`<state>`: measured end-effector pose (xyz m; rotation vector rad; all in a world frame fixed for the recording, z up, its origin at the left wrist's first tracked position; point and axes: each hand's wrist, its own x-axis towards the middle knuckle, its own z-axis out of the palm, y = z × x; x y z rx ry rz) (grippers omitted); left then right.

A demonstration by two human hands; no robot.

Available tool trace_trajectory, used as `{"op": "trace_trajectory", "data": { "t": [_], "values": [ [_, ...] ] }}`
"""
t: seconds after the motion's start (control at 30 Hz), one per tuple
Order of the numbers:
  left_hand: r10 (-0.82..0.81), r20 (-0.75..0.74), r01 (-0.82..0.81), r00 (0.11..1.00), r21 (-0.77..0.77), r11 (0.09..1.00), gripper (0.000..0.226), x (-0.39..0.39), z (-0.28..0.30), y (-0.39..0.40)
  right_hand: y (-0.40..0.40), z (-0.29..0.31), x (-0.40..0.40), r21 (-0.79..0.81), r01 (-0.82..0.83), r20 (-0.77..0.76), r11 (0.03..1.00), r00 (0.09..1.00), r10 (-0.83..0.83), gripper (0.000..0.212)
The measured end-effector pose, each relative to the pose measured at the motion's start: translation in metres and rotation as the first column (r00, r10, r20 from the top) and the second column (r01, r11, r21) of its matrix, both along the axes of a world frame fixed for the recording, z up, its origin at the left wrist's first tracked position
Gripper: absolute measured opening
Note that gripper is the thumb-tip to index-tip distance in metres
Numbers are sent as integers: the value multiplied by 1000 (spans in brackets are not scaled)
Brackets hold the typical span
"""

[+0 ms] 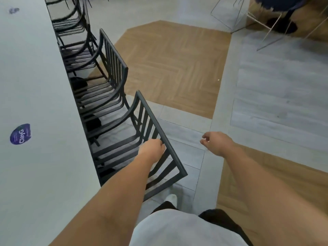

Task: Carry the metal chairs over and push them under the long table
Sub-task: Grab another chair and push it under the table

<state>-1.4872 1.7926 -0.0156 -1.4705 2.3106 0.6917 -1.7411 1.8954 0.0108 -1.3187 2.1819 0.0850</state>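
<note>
A row of dark metal chairs stands tucked along the right edge of the long pale table (35, 86). The nearest chair (152, 121) has a slatted back with a straight top rail. My left hand (152, 148) grips that top rail near its middle, fingers curled over it. My right hand (216, 142) hangs in the air to the right of the chair, fingers loosely curled and holding nothing. The second chair (113, 57) and further chairs (74, 23) sit behind it, seats under the table.
A purple sticker (19, 134) lies on the table top. The floor to the right is grey tile and wood panels. Thin wire-frame furniture (230, 16) and a dark stool base (282, 23) stand at the far right. My white-socked foot (171, 198) is beside the chair.
</note>
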Motion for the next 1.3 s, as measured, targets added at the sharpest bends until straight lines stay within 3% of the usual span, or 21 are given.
{"op": "trace_trajectory", "data": {
  "t": [0.27,0.4,0.6,0.93,1.3],
  "values": [
    [324,30,-324,946,13,946,37,-24,-18,-6,-97,-22,-60,31,-340,12,940,940,340,45],
    [563,12,-563,826,-5,826,35,-42,-22,16,-134,-22,-80,27,-539,29,842,842,539,47],
    [770,16,-771,637,5,637,38,-70,-20,51,-179,-8,-95,26,-717,29,696,697,717,47],
    [901,-1,-898,434,76,433,36,-63,-24,32,-258,0,-34,9,-866,35,500,499,866,47],
    [962,-10,-961,273,47,274,38,-49,-19,14,-315,3,52,-76,-976,23,202,201,979,44]
  ]
}}
